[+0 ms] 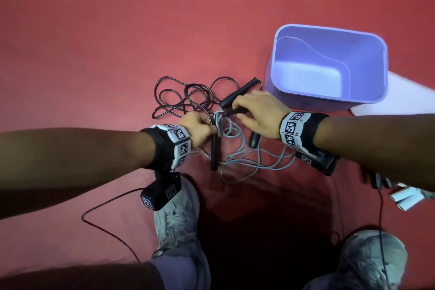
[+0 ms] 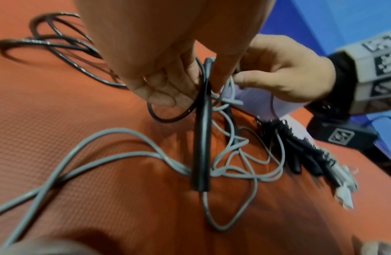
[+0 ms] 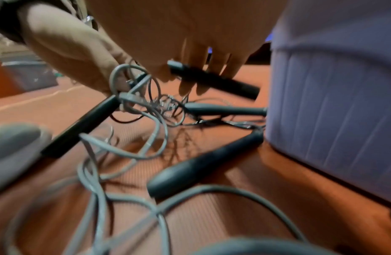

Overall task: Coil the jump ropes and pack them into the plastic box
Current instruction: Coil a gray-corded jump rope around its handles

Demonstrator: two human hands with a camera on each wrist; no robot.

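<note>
Head view shows the left hand at frame centre, fingers curled round a slim matte black handle and loops of the smooth grey rope. Just right of it, the right hand grips a second black handle between thumb and fingers. The thin glossy black rope lies tangled above, on the ribbed red mat. The rounded lilac plastic box stands upper right, its lid flat beside it.

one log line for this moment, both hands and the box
left hand: grips black handle | right hand: holds second handle | grey rope: uncoiled | box: empty
</note>
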